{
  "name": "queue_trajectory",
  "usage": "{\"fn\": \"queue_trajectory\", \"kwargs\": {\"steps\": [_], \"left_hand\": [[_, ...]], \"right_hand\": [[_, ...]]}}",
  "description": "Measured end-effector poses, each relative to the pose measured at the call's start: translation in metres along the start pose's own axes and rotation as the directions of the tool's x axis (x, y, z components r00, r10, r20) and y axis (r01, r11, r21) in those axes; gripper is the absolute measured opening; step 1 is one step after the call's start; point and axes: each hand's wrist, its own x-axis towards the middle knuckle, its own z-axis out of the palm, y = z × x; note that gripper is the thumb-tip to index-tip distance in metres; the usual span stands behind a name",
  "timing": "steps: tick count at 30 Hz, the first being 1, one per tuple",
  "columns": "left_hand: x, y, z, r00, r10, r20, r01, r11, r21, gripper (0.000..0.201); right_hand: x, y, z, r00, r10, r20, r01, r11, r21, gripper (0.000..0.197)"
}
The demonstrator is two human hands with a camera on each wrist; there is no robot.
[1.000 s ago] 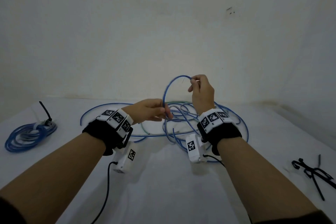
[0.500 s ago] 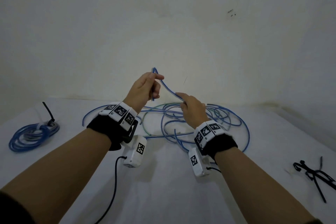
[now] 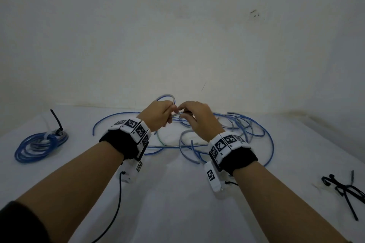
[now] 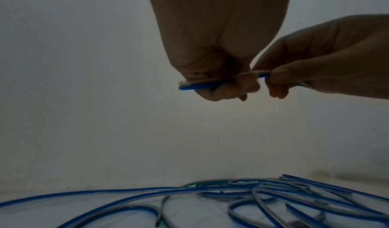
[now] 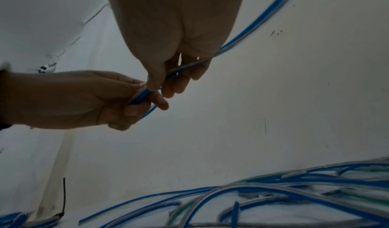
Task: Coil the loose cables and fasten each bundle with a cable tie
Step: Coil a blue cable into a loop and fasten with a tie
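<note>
- Blue cable [image 3: 165, 98]: a short loop is held raised above the worktop [image 3: 177, 203], at 12 o'clock from the wrists; the remainder trails down into the loose tangle [image 3: 246, 130] spread at 12 to 2 o'clock on the surface.
- Left hand [image 3: 158, 116]: the fingers [image 4: 227, 90] are curled closed around the doubled strand, so that the bend of the loop projects beyond the fist, as shown in the left wrist view.
- Right hand [image 3: 199, 118]: the strand is pinched between thumb and fingers [image 5: 179, 83] just beside the left hand, the two hands almost touching; the cable runs on past the palm in the right wrist view.
- Risk, judged: the stiff cable may spring open if either pinch is relaxed during re-gripping, and the loop formed would be lost.
- Risk, judged: the trailing length crosses other strands in the tangle, so a snag or knot may be drawn tight when more cable is pulled in.
- Finished coil [image 3: 39, 146]: a tied blue bundle lies at 9 o'clock, well apart.
- Spare cable ties [image 3: 343, 189]: black, lying at 3 o'clock on the worktop, out of immediate reach of the occupied hands.
</note>
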Motion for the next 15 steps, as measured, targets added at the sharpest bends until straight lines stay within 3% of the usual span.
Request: {"fn": "queue_trajectory", "kwargs": {"steps": [3, 7, 9, 11, 15], "left_hand": [[-0.002, -0.002, -0.001, 1.0, -0.012, 0.007, 0.012, 0.999, 0.041, 0.041], [-0.005, 0.001, -0.003, 0.994, -0.011, 0.105, 0.025, 0.991, -0.134, 0.041], [-0.004, 0.007, -0.003, 0.978, -0.001, 0.208, 0.056, 0.964, -0.259, 0.038], [-0.003, 0.013, -0.004, 0.959, -0.009, 0.283, 0.14, 0.885, -0.445, 0.039], [-0.001, 0.02, -0.009, 0.966, -0.003, 0.26, 0.168, 0.77, -0.615, 0.038]], "right_hand": [[-0.002, 0.012, -0.003, 0.992, 0.001, -0.13, -0.029, 0.976, -0.216, 0.023], [-0.007, 0.029, -0.004, 0.967, 0.033, -0.251, -0.108, 0.95, -0.292, 0.029], [-0.004, 0.031, -0.003, 0.977, 0.083, -0.196, -0.131, 0.96, -0.246, 0.036], [-0.001, 0.032, -0.005, 0.985, 0.115, -0.131, -0.134, 0.981, -0.143, 0.043], [-0.002, 0.027, -0.009, 0.979, 0.203, 0.03, -0.205, 0.958, 0.201, 0.028]]}}
